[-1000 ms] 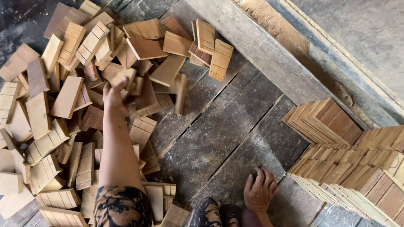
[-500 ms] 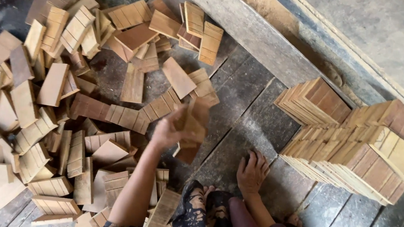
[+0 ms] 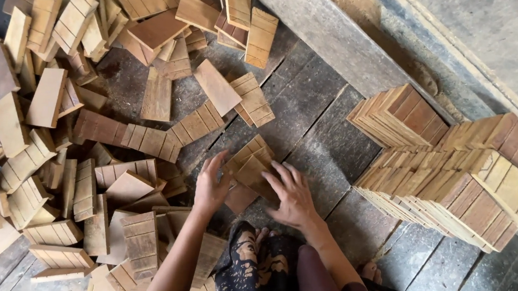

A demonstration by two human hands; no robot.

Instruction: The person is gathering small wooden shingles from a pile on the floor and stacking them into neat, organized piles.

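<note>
Head view, knees: the person's legs in dark patterned cloth (image 3: 260,270) sat nearest, at the bottom edge, over the grey plank floor (image 3: 311,119).
Left hand: the left hand (image 3: 210,185) lay flat with fingers spread, its fingertips touching the left edge of a small bundle of wooden slats (image 3: 251,166); it gripped nothing.
Right hand: the right hand (image 3: 294,195) rested palm down with fingers loosely splayed over the right side of the same bundle, pressing rather than clasping.
Bundle: the slats lay on the floor just beyond the knees, between both hands, tilted diagonally, with one darker piece (image 3: 241,197) poking out beneath on the near side.
Left side: a loose heap of scattered slat bundles (image 3: 55,115) spread from near to far across the left half.
Right side: neat tilted stacks of slats (image 3: 456,175) stood in rows, well apart from the hands.
Far edge: a thick timber beam (image 3: 337,37) ran diagonally, with a pale concrete surface (image 3: 505,42) beyond it.
</note>
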